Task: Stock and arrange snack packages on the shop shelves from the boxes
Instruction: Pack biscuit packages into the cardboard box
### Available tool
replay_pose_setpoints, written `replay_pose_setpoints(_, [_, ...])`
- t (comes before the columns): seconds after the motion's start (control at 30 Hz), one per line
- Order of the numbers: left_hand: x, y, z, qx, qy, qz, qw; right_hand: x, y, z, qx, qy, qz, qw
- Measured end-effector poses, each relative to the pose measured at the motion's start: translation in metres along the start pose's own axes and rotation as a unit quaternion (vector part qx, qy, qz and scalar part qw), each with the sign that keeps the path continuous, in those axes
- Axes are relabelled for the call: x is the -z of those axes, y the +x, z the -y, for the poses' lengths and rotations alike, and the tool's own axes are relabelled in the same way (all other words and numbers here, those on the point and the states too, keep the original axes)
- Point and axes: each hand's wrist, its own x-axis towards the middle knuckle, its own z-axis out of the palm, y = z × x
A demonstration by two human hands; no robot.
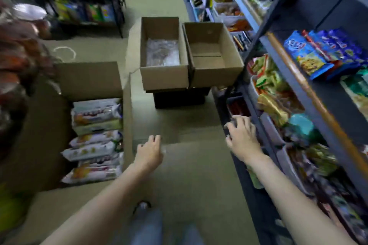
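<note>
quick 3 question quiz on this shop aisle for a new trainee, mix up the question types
1. True or false: the right box of the raised pair holds snack packs.
2. Which box still holds white packs? A) left floor box B) middle box C) right box
3. Fill in: the right hand is at the ___ edge, while the left hand hangs over the floor.

Key: 1 false, it looks empty; 2 A; 3 shelf.

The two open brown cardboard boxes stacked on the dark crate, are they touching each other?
Touching. The head view shows the left cardboard box and the right cardboard box pressed side by side, walls meeting with no visible gap, atop the dark crate.
</note>
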Motion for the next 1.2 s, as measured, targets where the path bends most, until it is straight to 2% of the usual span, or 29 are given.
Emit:
replay_pose_setpoints(0.1, [0.001, -0.022, 0.085, 0.052, -0.009, -0.010, 0.999, -0.011, 0.009, 0.071, 0.052, 0.014, 0.029, 0.998])
replay_pose_setpoints(0.17, [0.001, -0.030, 0.128, 0.038, -0.070, -0.077, 0.994, -0.020, 0.020, 0.122, 0.076, 0.040, 0.046, 0.995])
replay_pose_setpoints(0.23, [0.004, -0.035, 0.153, 0.022, -0.201, -0.150, 0.968, -0.029, 0.032, 0.181, 0.106, 0.075, 0.045, 0.991])
replay_pose_setpoints(0.33, [0.010, -0.027, 0.179, 0.059, -0.323, -0.218, 0.919, -0.040, 0.046, 0.273, 0.152, 0.178, -0.034, 0.972])
replay_pose_setpoints(0.4, [0.004, -0.019, 0.208, 0.091, -0.316, -0.184, 0.927, -0.049, 0.051, 0.325, 0.176, 0.236, -0.064, 0.954])
replay_pose_setpoints(0.47, [-0.009, -0.017, 0.247, 0.128, -0.256, -0.124, 0.950, -0.064, 0.055, 0.368, 0.225, 0.255, -0.028, 0.940])
replay_pose_setpoints(0.53, [-0.021, -0.022, 0.288, 0.131, -0.176, -0.082, 0.972, -0.093, 0.058, 0.397, 0.249, 0.216, 0.097, 0.939])
replay_pose_setpoints(0.6, [-0.033, -0.027, 0.319, 0.118, -0.109, -0.041, 0.986, -0.134, 0.060, 0.414, 0.243, 0.115, 0.239, 0.933])
replay_pose_setpoints(0.63, [-0.040, -0.027, 0.331, 0.106, -0.090, -0.023, 0.990, -0.159, 0.061, 0.417, 0.234, 0.074, 0.293, 0.924])
replay_pose_setpoints(0.7, [-0.048, -0.024, 0.345, 0.084, -0.078, -0.009, 0.993, -0.196, 0.066, 0.417, 0.212, 0.019, 0.349, 0.913])
replay_pose_setpoints(0.8, [-0.064, -0.010, 0.362, 0.059, -0.080, -0.014, 0.995, -0.243, 0.075, 0.429, 0.199, 0.000, 0.369, 0.908])
replay_pose_setpoints(0.97, [-0.077, 0.001, 0.364, 0.058, -0.111, -0.013, 0.992, -0.270, 0.080, 0.444, 0.245, -0.034, 0.322, 0.914])
replay_pose_setpoints(1.07, [-0.074, 0.004, 0.360, 0.059, -0.126, -0.011, 0.990, -0.258, 0.083, 0.437, 0.240, 0.021, 0.345, 0.907])
replay_pose_setpoints(1.2, [-0.065, 0.003, 0.357, 0.023, -0.044, 0.083, 0.995, -0.222, 0.104, 0.425, 0.162, 0.104, 0.445, 0.874])
